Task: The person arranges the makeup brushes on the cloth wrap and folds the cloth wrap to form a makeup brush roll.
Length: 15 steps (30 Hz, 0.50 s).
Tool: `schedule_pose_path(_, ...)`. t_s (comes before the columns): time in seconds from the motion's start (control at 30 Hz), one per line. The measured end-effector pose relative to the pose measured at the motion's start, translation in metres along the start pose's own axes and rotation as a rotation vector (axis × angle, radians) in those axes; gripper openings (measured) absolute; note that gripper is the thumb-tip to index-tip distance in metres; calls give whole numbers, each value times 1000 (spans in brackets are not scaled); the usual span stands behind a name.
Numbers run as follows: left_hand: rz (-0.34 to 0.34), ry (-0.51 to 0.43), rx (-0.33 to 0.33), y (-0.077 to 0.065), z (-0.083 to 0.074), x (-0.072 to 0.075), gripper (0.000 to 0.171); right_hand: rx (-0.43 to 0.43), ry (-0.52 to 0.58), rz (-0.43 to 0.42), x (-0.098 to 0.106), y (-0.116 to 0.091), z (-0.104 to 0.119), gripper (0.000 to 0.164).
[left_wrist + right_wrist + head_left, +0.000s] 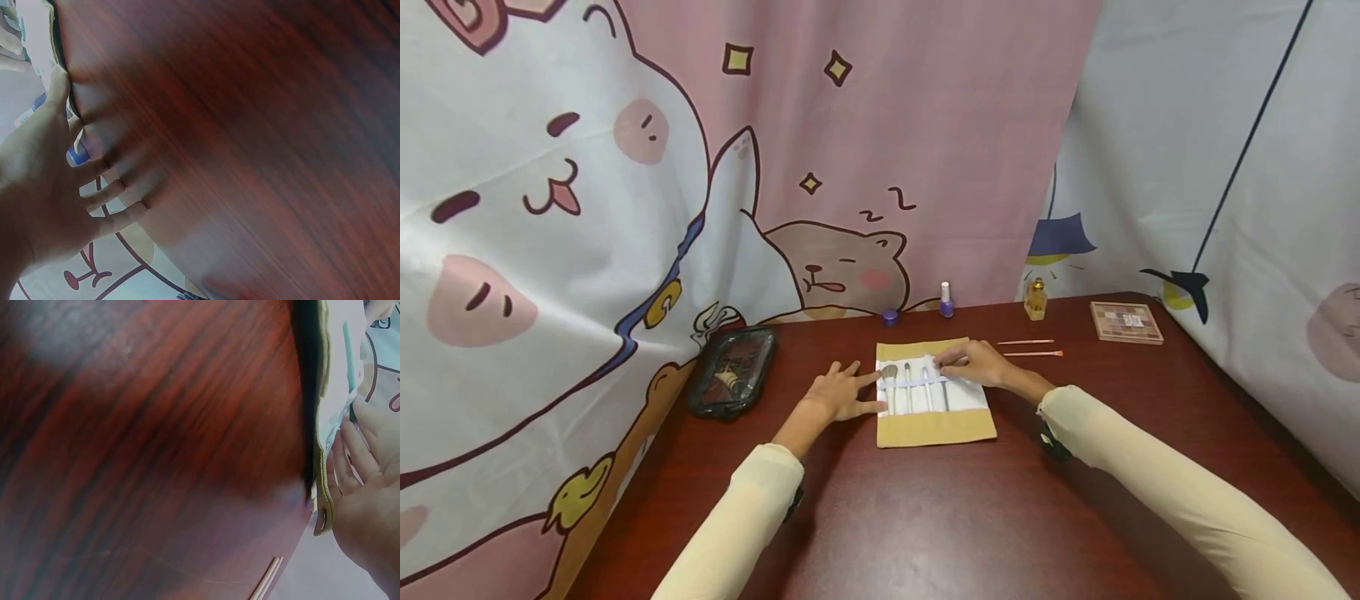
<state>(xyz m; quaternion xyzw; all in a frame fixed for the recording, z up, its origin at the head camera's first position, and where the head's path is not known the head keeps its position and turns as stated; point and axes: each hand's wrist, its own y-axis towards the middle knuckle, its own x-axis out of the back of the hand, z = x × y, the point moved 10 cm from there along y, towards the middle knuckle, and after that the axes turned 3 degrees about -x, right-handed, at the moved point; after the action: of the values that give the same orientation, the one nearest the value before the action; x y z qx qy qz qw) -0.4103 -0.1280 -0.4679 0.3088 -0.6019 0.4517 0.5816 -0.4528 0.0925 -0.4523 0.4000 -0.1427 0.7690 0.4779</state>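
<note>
Yellow-edged brush roll (936,427) lies partly under both hands (837,393) (979,363).

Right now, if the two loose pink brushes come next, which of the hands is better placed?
Probably the right hand, once done with the rightmost brush in the brush roll: it is nearer the loose pink brushes. The left hand is at the roll's left edge, farther away.

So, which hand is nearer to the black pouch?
Left: the left hand is right of the pouch, at the left edge of the brush roll; the right hand is farther right, over it.
</note>
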Motion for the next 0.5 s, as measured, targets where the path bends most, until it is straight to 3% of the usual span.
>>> schedule_pose_path(0.23, 4, -8, 1, 2, 0, -4, 82, -1, -7, -15, 4, -1, 0, 27)
schedule_pose_path(0.5, 4, 6, 2, 2, 1, -2, 82, 31, -25, -60, 27, -5, -1, 28)
